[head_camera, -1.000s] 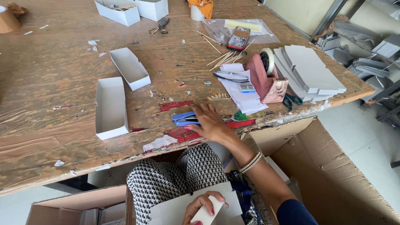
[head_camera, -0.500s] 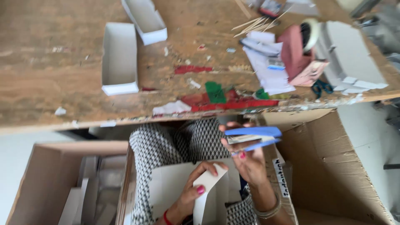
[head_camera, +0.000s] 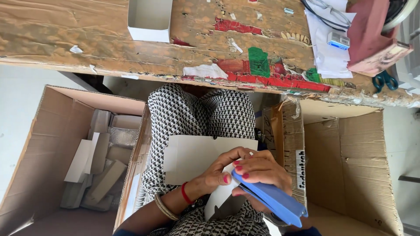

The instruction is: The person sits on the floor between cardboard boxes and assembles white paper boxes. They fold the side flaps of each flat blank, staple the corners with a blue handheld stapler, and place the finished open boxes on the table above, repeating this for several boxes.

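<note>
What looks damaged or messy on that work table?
The wooden table is badly worn: its surface is scuffed, with torn red, green and white paper scraps stuck along the front edge. Scissors lie right at the edge.

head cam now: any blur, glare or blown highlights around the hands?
Head view: sharp and evenly daylit; left hand, right hand, blue stapler and white card all crisp. No glare; soft shadow under the wooden table edge. The floor at the far left looks pale, nearly washed out.

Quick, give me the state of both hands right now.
Left hand: closed, holding the white card.
Right hand: closed, holding the blue stapler.
</note>
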